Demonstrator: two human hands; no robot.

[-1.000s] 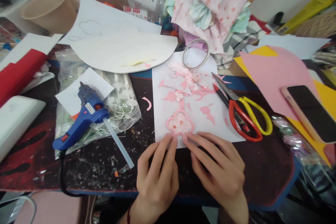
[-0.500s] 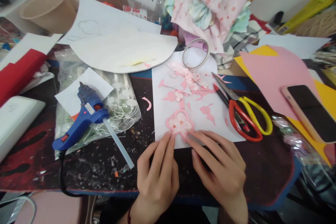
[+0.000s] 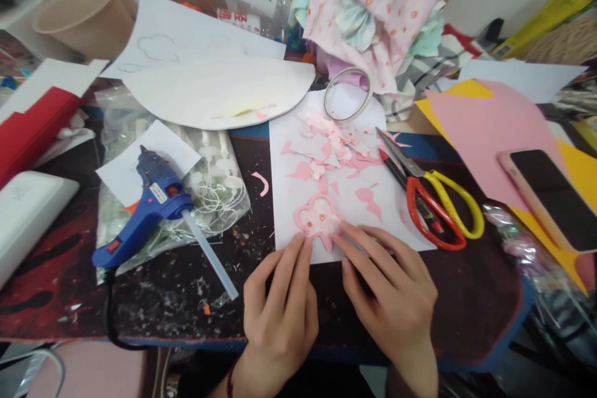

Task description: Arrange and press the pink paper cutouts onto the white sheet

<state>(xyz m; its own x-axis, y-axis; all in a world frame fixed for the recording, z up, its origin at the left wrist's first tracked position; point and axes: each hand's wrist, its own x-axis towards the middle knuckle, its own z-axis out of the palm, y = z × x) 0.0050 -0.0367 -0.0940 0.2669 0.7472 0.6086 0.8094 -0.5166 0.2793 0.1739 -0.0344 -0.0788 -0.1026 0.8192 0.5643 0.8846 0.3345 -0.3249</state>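
Observation:
A flower-shaped paper cutout [image 3: 321,210] lies on a white sheet [image 3: 286,217]. Its border is plain pink, and its paler middle carries small red flower prints. My left hand [image 3: 281,305] rests with its outstretched fingertips at the flower's lower left edge. On the lower right edge press the fingertips of my right hand [image 3: 392,292], whose fingers are spread. Neither hand wraps round anything. Pink paper scraps [image 3: 333,143] lie heaped on the sheet above the flower. Scissors [image 3: 420,183] with one red and one yellow handle lie right of them.
A blue glue gun [image 3: 161,199] with a protruding glue stick rests on a plastic bag [image 3: 224,183] to the left. Behind is a white rounded board [image 3: 196,93]. A tape roll [image 3: 347,94] stands beyond the scraps. A phone [image 3: 555,199] lies on pink paper [image 3: 494,124] at right.
My right fingertips have shifted slightly on the flower's lower right edge, uncovering more of the pink tip at its bottom. My left hand stays nearly still.

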